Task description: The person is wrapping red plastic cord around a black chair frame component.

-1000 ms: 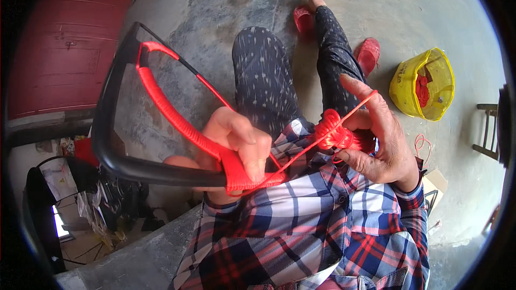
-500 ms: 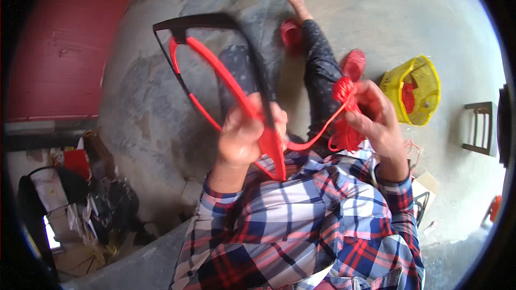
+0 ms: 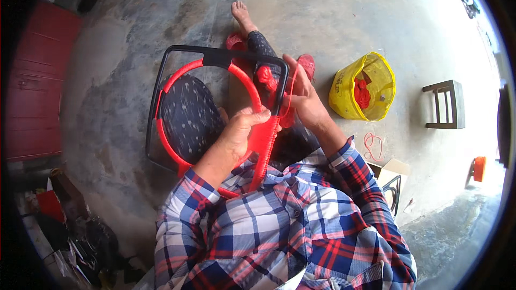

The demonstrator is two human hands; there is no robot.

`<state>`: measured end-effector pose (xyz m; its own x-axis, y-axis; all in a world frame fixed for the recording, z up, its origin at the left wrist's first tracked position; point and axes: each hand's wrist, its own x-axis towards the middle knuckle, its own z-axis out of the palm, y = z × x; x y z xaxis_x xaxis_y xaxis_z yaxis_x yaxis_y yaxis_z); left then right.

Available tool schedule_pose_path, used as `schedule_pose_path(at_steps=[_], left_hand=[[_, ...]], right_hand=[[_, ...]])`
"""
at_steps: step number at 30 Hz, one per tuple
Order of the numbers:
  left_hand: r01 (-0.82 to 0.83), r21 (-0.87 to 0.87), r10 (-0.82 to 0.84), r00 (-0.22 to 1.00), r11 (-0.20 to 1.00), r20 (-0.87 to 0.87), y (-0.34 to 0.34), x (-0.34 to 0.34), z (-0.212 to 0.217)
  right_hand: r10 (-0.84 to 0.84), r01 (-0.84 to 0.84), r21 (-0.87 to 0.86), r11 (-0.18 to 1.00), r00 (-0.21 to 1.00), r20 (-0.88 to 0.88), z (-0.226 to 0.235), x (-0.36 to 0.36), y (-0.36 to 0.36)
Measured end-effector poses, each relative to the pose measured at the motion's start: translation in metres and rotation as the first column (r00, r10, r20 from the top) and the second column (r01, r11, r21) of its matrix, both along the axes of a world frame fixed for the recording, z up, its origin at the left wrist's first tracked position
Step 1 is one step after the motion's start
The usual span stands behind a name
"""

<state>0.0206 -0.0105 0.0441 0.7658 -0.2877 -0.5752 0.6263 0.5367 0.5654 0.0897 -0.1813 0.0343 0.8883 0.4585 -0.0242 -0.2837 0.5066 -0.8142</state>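
A black frame point(image 3: 247, 55) with rounded corners has a ring inside it, much of it wrapped in red cord point(image 3: 263, 142). It lies tilted above my lap. My left hand point(image 3: 236, 137) is closed round the wrapped right part, thumb on top. Beside the frame's right bar is my right hand point(image 3: 313, 110), its index finger raised and a strand of red cord pinched at the thumb. A bunched hank of red cord point(image 3: 266, 77) shows through the gap between ring and bar. More cord hangs below the right fingers, partly hidden by the bar.
To the right stands a yellow bucket-like bag point(image 3: 344, 96) with red cord point(image 3: 362, 94) inside. Beyond it is a small dark stool point(image 3: 457, 104). A loose cord point(image 3: 373, 146) and an open cardboard box point(image 3: 395, 169) lie nearer. Clutter point(image 3: 80, 236) fills the lower left.
The frame has tilted flatter and moved down slightly, still in my left hand. My right hand has moved left to the frame's bar, and the hank now shows behind the frame.
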Motion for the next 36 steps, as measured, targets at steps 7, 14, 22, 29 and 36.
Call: schedule_pose_path(at_steps=[7, 14, 22, 29, 36], left_hand=[[0.148, 0.032, -0.148, 0.989, 0.988, -0.008, -0.006, 0.006, 0.005], [0.070, 0.115, -0.071, 0.997, 0.991, 0.002, -0.001, 0.012, 0.017], [-0.137, 0.017, 0.136, 0.989, 0.990, 0.062, 0.031, 0.015, 0.013], [-0.135, -0.052, 0.137, 0.990, 0.990, 0.037, 0.032, -0.003, 0.002], [-0.129, -0.025, 0.130, 0.990, 0.991, 0.047, 0.029, 0.005, -0.002]], right_hand=[[0.021, -0.022, -0.230, 0.973, 1.000, -0.007, 0.002, 0.013, 0.003], [-0.241, 0.311, -0.218, 0.925, 0.925, 0.295, 0.029, 0.003, -0.024], [0.295, -0.194, -0.619, 0.761, 0.953, 0.064, 0.006, -0.024, -0.102], [-0.191, 0.274, 0.235, 0.933, 0.927, -0.323, -0.013, -0.045, -0.183], [0.004, -0.234, -0.329, 0.915, 0.820, -0.573, -0.067, -0.109, -0.172]])
